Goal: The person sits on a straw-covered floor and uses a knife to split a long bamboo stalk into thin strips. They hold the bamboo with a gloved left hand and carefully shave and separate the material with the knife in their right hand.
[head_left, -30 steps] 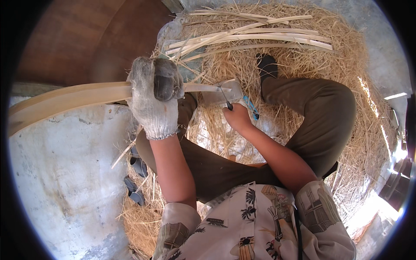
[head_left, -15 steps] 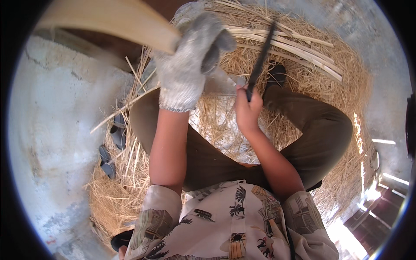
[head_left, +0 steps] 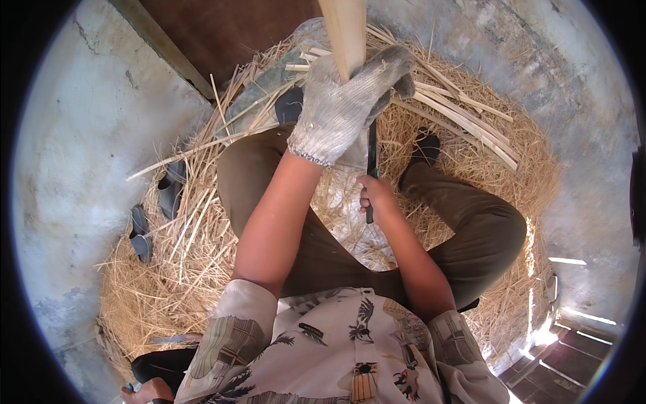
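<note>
My left hand [head_left: 350,101], in a whitish knitted glove, is closed round a wide, pale strip of wood or bamboo [head_left: 344,34]. The strip runs up past the top edge of the view. My bare right hand [head_left: 380,198] grips a knife [head_left: 372,151] with a dark, narrow blade and a dark handle. The blade points away from me, and its far end goes out of sight beneath the glove. Whether it touches the strip is hidden.
Shavings [head_left: 168,289] cover the floor around my bent legs. Several split strips [head_left: 468,124] lie at the far right. Dark sandals [head_left: 140,234] rest at the left, beside a pale wall [head_left: 81,168]. Another person's hand [head_left: 151,390] shows at the lower left.
The strip has swung from the upper left to nearly straight ahead as my left hand moved right. My right hand has come nearer, and the knife has turned from leaning right to nearly straight ahead.
</note>
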{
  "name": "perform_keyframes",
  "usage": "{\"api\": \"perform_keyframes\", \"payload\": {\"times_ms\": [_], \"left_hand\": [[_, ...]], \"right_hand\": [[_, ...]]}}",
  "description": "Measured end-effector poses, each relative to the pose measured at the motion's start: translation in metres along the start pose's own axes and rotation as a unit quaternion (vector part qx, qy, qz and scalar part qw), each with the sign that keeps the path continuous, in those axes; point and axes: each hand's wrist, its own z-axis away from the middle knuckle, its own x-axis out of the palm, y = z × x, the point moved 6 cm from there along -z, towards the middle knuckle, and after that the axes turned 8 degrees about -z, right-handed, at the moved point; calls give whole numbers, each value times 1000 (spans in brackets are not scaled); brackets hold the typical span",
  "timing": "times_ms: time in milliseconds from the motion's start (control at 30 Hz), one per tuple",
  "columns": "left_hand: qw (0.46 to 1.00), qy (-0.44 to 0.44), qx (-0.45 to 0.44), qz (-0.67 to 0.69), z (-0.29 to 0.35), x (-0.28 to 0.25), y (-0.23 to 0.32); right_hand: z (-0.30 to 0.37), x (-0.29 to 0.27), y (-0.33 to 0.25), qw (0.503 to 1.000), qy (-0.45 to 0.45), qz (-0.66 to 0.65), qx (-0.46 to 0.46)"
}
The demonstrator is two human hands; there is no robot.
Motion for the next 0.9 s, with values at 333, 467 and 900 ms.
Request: {"api": "perform_keyframes", "payload": {"times_ms": [333, 467, 900], "left_hand": [[999, -31, 6, -35, 4, 12, 18], [998, -11, -41, -36, 4, 5, 3], [999, 36, 9, -1, 6, 0, 10]], "right_hand": [[-16, -4, -12, 927, 8, 65, -370], [-44, -35, 39, 995, 33, 91, -27], [19, 9, -33, 901, 64, 130, -409]]}}
